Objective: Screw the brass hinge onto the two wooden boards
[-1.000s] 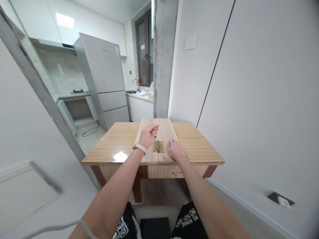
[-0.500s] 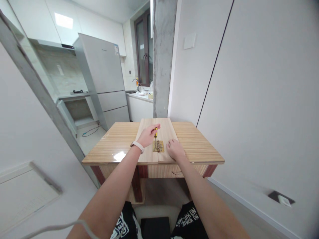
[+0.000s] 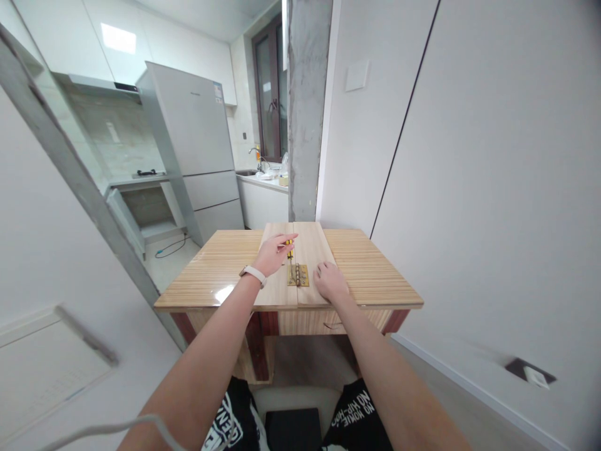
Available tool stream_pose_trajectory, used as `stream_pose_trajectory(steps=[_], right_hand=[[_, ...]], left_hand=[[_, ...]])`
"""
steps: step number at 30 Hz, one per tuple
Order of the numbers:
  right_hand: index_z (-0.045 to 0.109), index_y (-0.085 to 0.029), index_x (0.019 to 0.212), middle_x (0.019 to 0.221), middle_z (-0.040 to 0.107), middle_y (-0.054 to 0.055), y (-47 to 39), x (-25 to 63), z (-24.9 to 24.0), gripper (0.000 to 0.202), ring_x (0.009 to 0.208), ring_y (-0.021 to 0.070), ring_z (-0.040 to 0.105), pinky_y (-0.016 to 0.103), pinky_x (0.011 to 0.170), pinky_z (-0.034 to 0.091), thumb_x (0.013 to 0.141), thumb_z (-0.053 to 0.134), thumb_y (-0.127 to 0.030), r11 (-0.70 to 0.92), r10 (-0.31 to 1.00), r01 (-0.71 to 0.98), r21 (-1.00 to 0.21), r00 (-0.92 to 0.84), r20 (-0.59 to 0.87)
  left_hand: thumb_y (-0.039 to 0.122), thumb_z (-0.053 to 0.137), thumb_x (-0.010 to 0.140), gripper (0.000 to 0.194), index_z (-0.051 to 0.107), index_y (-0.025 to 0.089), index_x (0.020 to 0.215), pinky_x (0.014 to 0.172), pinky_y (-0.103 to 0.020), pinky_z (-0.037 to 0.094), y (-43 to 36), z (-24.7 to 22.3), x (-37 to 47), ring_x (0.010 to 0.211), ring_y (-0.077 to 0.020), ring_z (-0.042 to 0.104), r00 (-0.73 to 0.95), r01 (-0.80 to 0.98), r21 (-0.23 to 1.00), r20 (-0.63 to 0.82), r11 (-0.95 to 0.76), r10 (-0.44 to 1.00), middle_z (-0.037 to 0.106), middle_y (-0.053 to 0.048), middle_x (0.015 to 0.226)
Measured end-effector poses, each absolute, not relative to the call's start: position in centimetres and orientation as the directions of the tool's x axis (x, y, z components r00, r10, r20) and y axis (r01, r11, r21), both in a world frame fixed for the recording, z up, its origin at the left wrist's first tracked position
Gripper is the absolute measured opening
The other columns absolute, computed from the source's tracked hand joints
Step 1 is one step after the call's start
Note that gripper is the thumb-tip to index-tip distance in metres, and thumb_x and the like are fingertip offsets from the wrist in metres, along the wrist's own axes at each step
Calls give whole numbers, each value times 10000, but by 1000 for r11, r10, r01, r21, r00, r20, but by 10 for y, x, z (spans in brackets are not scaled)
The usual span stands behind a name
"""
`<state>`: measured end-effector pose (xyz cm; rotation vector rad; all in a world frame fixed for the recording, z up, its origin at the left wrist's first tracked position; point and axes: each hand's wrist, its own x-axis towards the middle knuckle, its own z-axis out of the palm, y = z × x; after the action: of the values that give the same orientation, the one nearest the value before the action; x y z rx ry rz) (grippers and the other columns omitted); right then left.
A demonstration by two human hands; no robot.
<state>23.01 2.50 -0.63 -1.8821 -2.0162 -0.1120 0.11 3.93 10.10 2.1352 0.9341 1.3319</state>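
Two pale wooden boards [image 3: 312, 241] lie side by side on the table, with a brass hinge [image 3: 304, 275] across the seam between them. My left hand [image 3: 273, 254], with a pale watch strap at the wrist, has its fingers around the handle of a yellow and black screwdriver [image 3: 290, 249]. The screwdriver stands nearly upright, its shaft reaching down to the left leaf of the hinge. On the right board rests my right hand [image 3: 330, 280], fingers curled, just right of the hinge. Whether anything is under those fingers is hidden.
The striped wooden table [image 3: 375, 269] has a drawer [image 3: 310, 322] at its front. A grey pillar [image 3: 307, 125] and a white wall stand behind and to the right. A fridge [image 3: 197, 125] and a sink counter are at the back left. A pale cable [image 3: 117, 427] crosses the lower left.
My left hand has shifted slightly left, and the screwdriver's handle has moved left with it. My right hand stays in place on the board.
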Motion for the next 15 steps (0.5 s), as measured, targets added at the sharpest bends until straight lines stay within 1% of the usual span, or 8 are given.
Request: stream_pose_trajectory(steps=[2,3,5,9,12,15], right_hand=[[660,-200,1086,1195,640,137,25,231,-7,334,1174,247,520,341,1016,333,1030,402,-404,102,943,976,-192,-33,331],[660,-199,1082,1188,642,137,25,231,-7,332,1170,247,522,340,1013,335,1029,405,-405,105,941,977,-188,-37,337],[661,-197,1075,1180,645,138,24,231,-6,331,1167,249,525,340,1012,337,1029,409,-406,110,938,977,-181,-41,345],[665,-193,1079,1184,645,141,24,230,-5,334,1176,246,523,339,1028,329,1030,411,-404,103,944,977,-188,-36,328],[666,-183,1091,1196,642,146,23,230,-4,346,1182,247,520,343,1032,326,1034,400,-398,102,944,977,-189,-35,327],[666,-180,1083,1187,643,146,23,230,-4,359,1173,250,524,347,1017,333,1038,386,-399,107,939,977,-184,-39,341]], left_hand=[[193,557,962,373,673,227,1315,1035,-352,535,40,103,0,1148,-184,662,352,292,674,585,-679,731,695,-85,1257],[179,542,964,383,664,222,1324,1072,-367,511,40,103,-1,1191,-189,648,362,287,677,578,-677,731,694,-84,1281],[166,534,962,382,660,206,1321,1088,-386,498,40,104,0,1189,-192,657,365,268,704,558,-658,746,714,-87,1256],[178,572,944,323,703,180,1239,989,-363,558,39,102,1,1076,-191,699,313,215,763,537,-609,783,749,-97,1137],[228,621,926,279,748,201,1172,878,-314,591,39,100,-1,994,-181,695,276,269,734,562,-624,780,732,-86,1090],[288,665,908,293,758,221,1178,802,-290,599,40,100,-3,888,-162,683,272,322,701,575,-636,772,703,-68,1029]])
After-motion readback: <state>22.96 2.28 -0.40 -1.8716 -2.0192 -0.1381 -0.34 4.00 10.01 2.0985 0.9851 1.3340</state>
